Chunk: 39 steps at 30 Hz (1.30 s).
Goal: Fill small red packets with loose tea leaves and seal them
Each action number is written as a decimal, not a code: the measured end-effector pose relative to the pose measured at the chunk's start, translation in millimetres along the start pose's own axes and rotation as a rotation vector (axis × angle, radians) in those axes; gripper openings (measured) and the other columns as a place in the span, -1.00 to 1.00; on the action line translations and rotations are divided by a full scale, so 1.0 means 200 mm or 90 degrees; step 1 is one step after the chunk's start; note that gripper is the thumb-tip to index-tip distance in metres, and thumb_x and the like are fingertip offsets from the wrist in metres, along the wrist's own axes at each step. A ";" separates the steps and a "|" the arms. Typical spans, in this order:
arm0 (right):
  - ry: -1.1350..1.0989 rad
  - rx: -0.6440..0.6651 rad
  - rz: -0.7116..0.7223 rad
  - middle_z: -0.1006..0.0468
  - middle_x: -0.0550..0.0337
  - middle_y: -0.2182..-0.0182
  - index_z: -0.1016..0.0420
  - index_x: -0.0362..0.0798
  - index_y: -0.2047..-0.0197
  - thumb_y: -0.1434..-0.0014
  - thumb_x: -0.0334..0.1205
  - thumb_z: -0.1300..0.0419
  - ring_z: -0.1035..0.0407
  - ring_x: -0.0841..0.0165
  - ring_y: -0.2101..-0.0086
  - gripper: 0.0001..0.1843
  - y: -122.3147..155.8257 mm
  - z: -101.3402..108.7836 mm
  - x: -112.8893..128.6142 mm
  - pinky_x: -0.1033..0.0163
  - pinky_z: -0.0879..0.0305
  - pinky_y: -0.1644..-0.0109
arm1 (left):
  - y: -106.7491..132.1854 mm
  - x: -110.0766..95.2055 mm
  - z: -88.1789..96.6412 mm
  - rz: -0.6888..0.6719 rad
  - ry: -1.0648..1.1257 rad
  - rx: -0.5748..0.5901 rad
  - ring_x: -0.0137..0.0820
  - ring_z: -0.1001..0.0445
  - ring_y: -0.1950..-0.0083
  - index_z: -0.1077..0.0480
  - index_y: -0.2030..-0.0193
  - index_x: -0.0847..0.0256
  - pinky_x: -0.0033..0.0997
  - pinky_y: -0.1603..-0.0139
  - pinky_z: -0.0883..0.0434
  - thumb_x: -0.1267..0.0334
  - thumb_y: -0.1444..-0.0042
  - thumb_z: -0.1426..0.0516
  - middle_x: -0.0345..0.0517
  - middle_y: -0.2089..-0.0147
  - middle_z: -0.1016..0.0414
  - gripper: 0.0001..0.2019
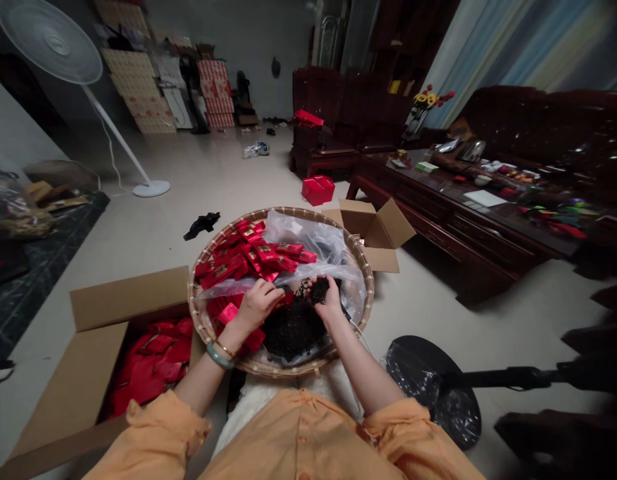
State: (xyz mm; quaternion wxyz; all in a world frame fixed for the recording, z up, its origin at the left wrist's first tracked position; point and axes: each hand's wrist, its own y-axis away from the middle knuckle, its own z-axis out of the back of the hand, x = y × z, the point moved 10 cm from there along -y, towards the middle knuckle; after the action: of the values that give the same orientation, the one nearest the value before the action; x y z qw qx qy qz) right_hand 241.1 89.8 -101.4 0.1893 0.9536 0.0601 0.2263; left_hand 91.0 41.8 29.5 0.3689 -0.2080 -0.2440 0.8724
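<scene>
A round bamboo basket (pixel 367 270) stands before me, partly lined with clear plastic (pixel 308 233). Many small red foil packets (pixel 258 257) fill its far left side. Loose dark tea leaves (pixel 291 330) lie heaped on the near side. My left hand (pixel 260 303), a bangle and a bracelet on its wrist, is closed over the packets, its fingertips pinching a red packet (pixel 287 297) that is mostly hidden. My right hand (pixel 328 297) is cupped palm up just right of it, above the heap, holding a small mound of the dark leaves.
An open cardboard box (pixel 98 363) full of red packets sits at left; another open box (pixel 371 230) is behind the basket at right. Beyond it are a red carton (pixel 318 190) and a long dark wooden table (pixel 468 220). A black round base (pixel 433 387) stands near my right; a white fan (pixel 151 188) is far left.
</scene>
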 end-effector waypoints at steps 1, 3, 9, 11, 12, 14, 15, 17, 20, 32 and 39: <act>0.022 0.006 0.011 -0.43 0.31 0.60 -0.30 -0.02 0.43 -0.15 -0.15 0.01 -0.37 0.45 0.57 -0.81 0.00 -0.01 0.01 0.36 -0.32 0.52 | 0.00 0.00 -0.02 0.001 0.016 0.006 -0.36 -0.28 0.27 -0.42 0.22 0.20 -0.37 0.27 -0.31 0.29 -0.23 0.01 -0.08 0.34 -0.41 -0.82; 0.054 0.009 0.022 -0.46 0.31 0.57 -0.32 -0.02 0.38 -0.15 -0.16 0.00 -0.40 0.43 0.54 -0.83 0.01 -0.02 0.01 0.34 -0.34 0.50 | 0.00 0.00 -0.04 0.004 0.036 0.019 -0.36 -0.28 0.27 -0.42 0.23 0.21 -0.35 0.25 -0.32 0.29 -0.23 0.01 -0.07 0.33 -0.41 -0.82; 0.020 -0.013 0.016 -0.45 0.31 0.58 -0.28 -0.02 0.42 -0.17 -0.20 0.00 -0.38 0.47 0.55 -0.84 0.00 0.00 -0.01 0.40 -0.32 0.52 | 0.00 0.02 -0.07 0.014 0.062 0.084 -0.33 -0.32 0.15 -0.43 0.24 0.21 -0.28 0.15 -0.37 0.31 -0.20 -0.02 -0.02 0.20 -0.41 -0.83; -0.004 -0.018 0.016 -0.45 0.30 0.59 -0.29 -0.02 0.43 -0.17 -0.19 0.02 -0.38 0.46 0.55 -0.82 0.00 0.00 -0.01 0.38 -0.33 0.50 | -0.01 0.02 -0.07 0.019 0.071 0.084 -0.30 -0.31 0.08 -0.44 0.25 0.19 -0.22 0.10 -0.37 0.29 -0.19 -0.04 -0.02 0.11 -0.40 -0.85; -0.013 -0.018 0.019 -0.45 0.30 0.60 -0.29 -0.02 0.43 -0.17 -0.19 0.03 -0.38 0.45 0.55 -0.81 0.00 -0.01 0.00 0.37 -0.35 0.49 | -0.01 0.02 -0.07 0.021 0.074 0.083 -0.29 -0.30 0.04 -0.44 0.26 0.18 -0.19 0.07 -0.37 0.28 -0.18 -0.05 -0.01 0.07 -0.39 -0.86; -0.021 -0.011 0.029 -0.45 0.29 0.60 -0.30 -0.02 0.44 -0.17 -0.18 0.05 -0.39 0.44 0.54 -0.79 0.02 -0.05 0.02 0.33 -0.37 0.47 | -0.02 0.00 -0.08 0.021 0.083 0.087 -0.27 -0.28 -0.01 -0.44 0.27 0.18 -0.15 0.02 -0.36 0.28 -0.18 -0.05 -0.01 0.02 -0.37 -0.86; -0.019 -0.005 0.038 -0.45 0.29 0.60 -0.30 -0.01 0.44 -0.16 -0.18 0.05 -0.39 0.44 0.54 -0.79 0.02 -0.07 0.04 0.33 -0.38 0.46 | -0.02 0.00 -0.09 0.019 0.089 0.089 -0.26 -0.27 -0.03 -0.44 0.27 0.18 -0.14 0.01 -0.36 0.29 -0.18 -0.05 0.00 0.01 -0.36 -0.85; -0.007 0.015 0.060 -0.45 0.29 0.60 -0.30 -0.01 0.45 -0.17 -0.17 0.06 -0.39 0.44 0.53 -0.78 0.04 -0.15 0.07 0.32 -0.38 0.43 | -0.03 -0.02 -0.11 0.011 0.100 0.091 -0.27 -0.27 -0.03 -0.45 0.27 0.18 -0.13 0.00 -0.36 0.31 -0.18 -0.04 0.01 -0.01 -0.35 -0.85; 0.009 0.056 0.087 -0.47 0.30 0.58 -0.32 -0.01 0.44 -0.18 -0.12 0.05 -0.41 0.44 0.50 -0.75 0.07 -0.30 0.10 0.32 -0.38 0.40 | -0.05 -0.05 -0.12 -0.005 0.113 0.084 -0.28 -0.28 -0.01 -0.45 0.28 0.17 -0.09 0.00 -0.37 0.31 -0.17 -0.06 0.00 -0.02 -0.35 -0.86; 0.149 0.111 0.216 -0.51 0.25 0.50 -0.40 -0.04 0.43 -0.17 -0.06 0.06 -0.42 0.40 0.41 -0.67 0.12 -0.50 0.03 0.25 -0.34 0.17 | -0.04 -0.02 -0.12 0.020 0.124 0.034 -0.26 -0.30 0.00 -0.48 0.28 0.17 -0.11 0.01 -0.38 0.32 -0.14 -0.09 0.03 0.02 -0.34 -0.87; 0.305 0.170 0.334 -0.52 0.22 0.41 -0.49 -0.05 0.39 -0.15 -0.10 0.03 -0.38 0.40 0.31 -0.67 0.17 -0.53 0.06 0.31 -0.27 0.12 | -0.04 -0.02 -0.11 0.006 0.127 0.010 -0.27 -0.34 0.04 -0.49 0.26 0.19 -0.12 0.03 -0.40 0.30 -0.13 -0.10 0.05 0.07 -0.36 -0.86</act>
State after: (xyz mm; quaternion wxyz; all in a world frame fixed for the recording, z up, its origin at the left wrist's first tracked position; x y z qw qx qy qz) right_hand 205.1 96.0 4.0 -0.0208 0.8729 -0.1147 0.4738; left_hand 111.1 49.7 17.2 0.3889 -0.2923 -0.1979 0.8510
